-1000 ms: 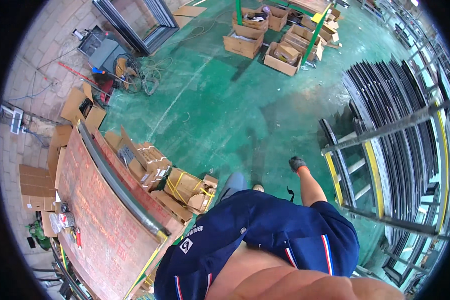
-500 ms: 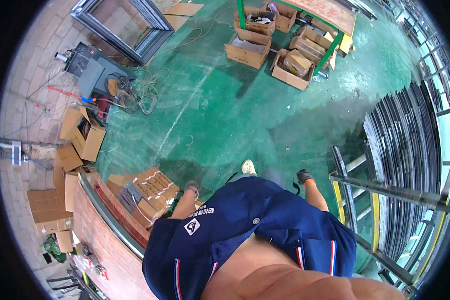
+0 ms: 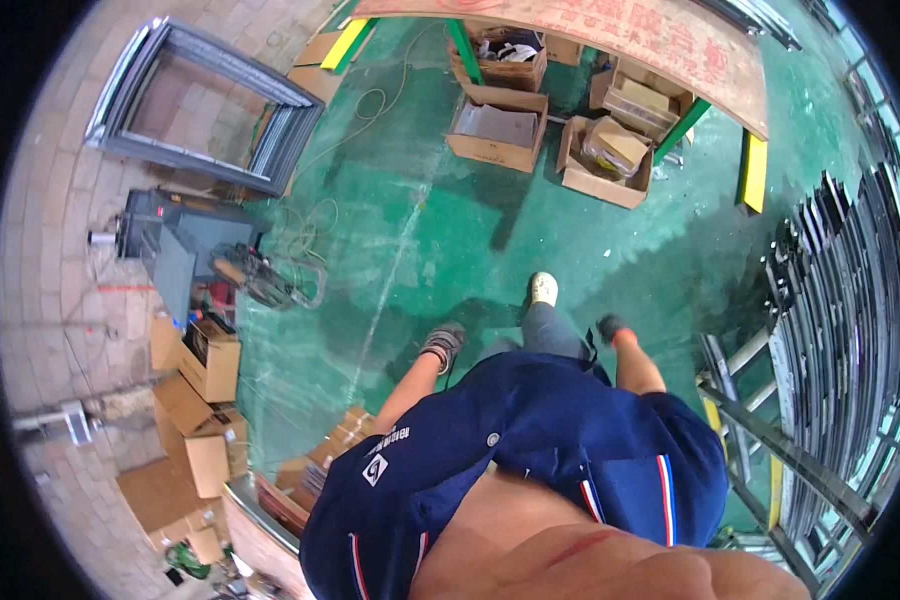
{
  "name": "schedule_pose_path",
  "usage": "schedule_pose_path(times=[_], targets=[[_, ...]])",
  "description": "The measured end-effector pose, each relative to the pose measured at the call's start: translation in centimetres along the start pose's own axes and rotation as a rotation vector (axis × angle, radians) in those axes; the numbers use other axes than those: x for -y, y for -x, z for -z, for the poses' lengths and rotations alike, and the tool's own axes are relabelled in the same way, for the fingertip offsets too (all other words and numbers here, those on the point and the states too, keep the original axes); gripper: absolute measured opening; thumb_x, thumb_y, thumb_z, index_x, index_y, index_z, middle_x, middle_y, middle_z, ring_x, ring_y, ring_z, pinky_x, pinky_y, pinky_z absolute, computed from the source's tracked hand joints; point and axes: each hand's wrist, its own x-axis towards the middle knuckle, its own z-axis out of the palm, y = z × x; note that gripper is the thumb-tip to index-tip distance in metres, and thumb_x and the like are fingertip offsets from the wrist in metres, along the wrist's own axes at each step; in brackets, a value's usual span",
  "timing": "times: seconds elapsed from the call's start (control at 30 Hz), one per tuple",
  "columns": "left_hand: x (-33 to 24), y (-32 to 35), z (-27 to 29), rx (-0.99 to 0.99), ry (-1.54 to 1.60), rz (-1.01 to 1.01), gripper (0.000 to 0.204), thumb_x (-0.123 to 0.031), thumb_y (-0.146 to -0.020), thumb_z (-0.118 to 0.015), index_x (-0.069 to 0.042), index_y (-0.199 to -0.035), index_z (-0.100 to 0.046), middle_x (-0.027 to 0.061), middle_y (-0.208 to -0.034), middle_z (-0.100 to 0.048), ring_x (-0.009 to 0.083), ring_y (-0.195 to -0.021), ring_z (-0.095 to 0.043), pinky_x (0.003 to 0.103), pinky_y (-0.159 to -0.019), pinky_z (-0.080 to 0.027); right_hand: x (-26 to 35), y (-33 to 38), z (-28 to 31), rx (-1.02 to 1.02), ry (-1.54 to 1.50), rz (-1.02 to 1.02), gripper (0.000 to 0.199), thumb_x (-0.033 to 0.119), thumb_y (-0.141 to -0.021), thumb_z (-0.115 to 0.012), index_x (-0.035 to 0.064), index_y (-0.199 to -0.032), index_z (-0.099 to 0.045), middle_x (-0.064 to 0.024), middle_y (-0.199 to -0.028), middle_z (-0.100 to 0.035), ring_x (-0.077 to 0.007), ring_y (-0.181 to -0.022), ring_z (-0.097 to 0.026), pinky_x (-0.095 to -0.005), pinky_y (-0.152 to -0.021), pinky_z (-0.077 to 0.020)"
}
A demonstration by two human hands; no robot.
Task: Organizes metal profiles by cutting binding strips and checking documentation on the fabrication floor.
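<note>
My left hand (image 3: 444, 343), in a grey glove with a striped cuff, hangs low beside my left leg above the green floor. On the other side, my right hand (image 3: 612, 328) hangs in a dark glove with an orange cuff. Both hands are away from the surrounding objects, and nothing can be made out in either. The fingers are too small and foreshortened to read. Between the hands one light shoe (image 3: 543, 289) points forward below my dark blue jacket (image 3: 530, 420).
A wooden-topped table (image 3: 610, 40) with green legs stands ahead, open cardboard boxes (image 3: 497, 148) below it. Dark frames (image 3: 210, 110) lean at the far left, near a grey machine (image 3: 195, 240). Long dark profiles (image 3: 840, 330) fill a rack at right. Cartons (image 3: 205, 440) lie at left.
The view has moved forward and turned; the table looks nearer, and the left workbench has slid back. My left hand has swung forward, and more of my leg shows.
</note>
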Motion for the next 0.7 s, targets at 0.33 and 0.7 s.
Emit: schedule_pose_path(times=[0.33, 0.7], targets=[[7.1, -13.7, 18.9, 0.14, -0.754, -0.184, 0.03, -0.021, -0.082, -0.042, -0.004, -0.097, -0.061, 0.0172, -0.106, -0.058, 0.0306, -0.096, -0.057, 0.039, -0.078, -0.047, -6.0, -18.6, 32.0, -0.612, -0.856, -0.37, 0.044, 0.035, -0.079, -0.047, 0.0051, -0.11, -0.056, -0.0178, -0.115, -0.054, -0.0333, -0.107, -0.05, -0.0387, -0.09, -0.0407], [8.3, -40.2, 41.5, -0.093, -0.876, -0.359, 0.035, -0.024, -0.086, -0.036, -0.002, -0.103, -0.057, 0.0182, -0.107, -0.057, 0.0337, -0.098, -0.055, 0.04, -0.083, -0.045, -4.6, -46.6, 41.2, -0.521, -0.817, -0.457, 0.056, 0.025, -0.08, -0.047, 0.01, -0.132, -0.033, -0.016, -0.137, -0.032, -0.0319, -0.12, -0.04, -0.0394, -0.099, -0.0341]])
